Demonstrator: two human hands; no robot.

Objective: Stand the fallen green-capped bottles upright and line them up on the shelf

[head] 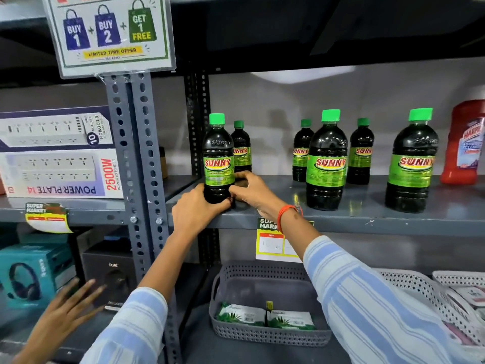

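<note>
Several dark bottles with green caps and green "SUNNY" labels stand upright on the grey shelf (367, 203). Both my hands hold the front left bottle (218, 158) near the shelf's front edge, at its base. My left hand (195, 212) wraps the lower left side and my right hand (250, 191) grips the lower right side. Another bottle (241, 149) stands close behind it. Further right, two front bottles (326, 161) (410, 164) stand with two smaller-looking ones (301, 151) (361, 151) behind. No bottle in view lies on its side.
A red bottle (464, 143) stands at the shelf's far right. A perforated steel post (139, 153) borders the bay on the left, with power extender boxes (57, 153) beyond it. Below are a grey basket (262, 334) and white baskets (425, 292). Another person's hand (60, 316) is at bottom left.
</note>
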